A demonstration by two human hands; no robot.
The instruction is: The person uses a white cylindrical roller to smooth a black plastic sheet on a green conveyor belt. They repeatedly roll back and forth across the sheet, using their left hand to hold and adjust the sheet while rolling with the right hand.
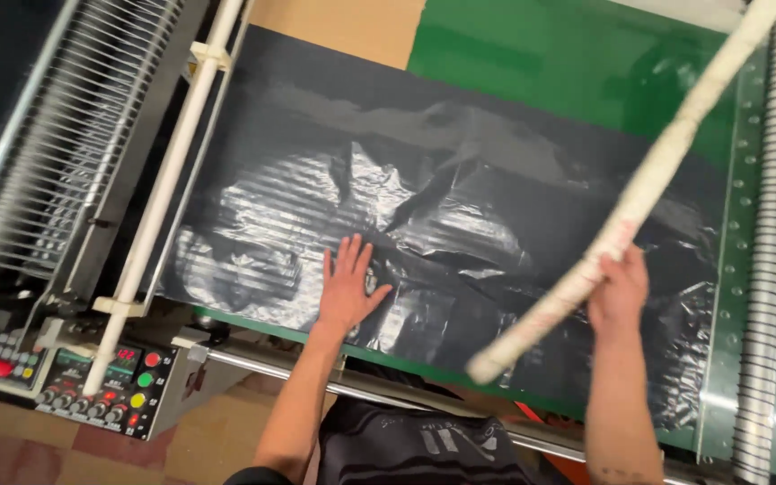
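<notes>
Black plastic sheeting, glossy and creased, is spread flat across the green machine bed, filling the centre of the view from nine to three o'clock. Left hand: laid palm-down on the sheet at about six o'clock of its area, fingers fully splayed, nothing gripped; the film is only pressed flat. Right hand: closed around a long pale wrapped rod, held near its lower end; the rod slants upward toward one o'clock, above the sheet. At nine o'clock a white rail and a rack of thin metal rods are seen. At seven o'clock sits a control panel with coloured buttons. At three o'clock a corrugated grey hose runs along a perforated clear strip.

Risks, as judged: the thin film may snag or tear if the rod end is dragged across its wrinkles; creases may be trapped if only one palm holds it; the raised rod may strike the hose.
</notes>
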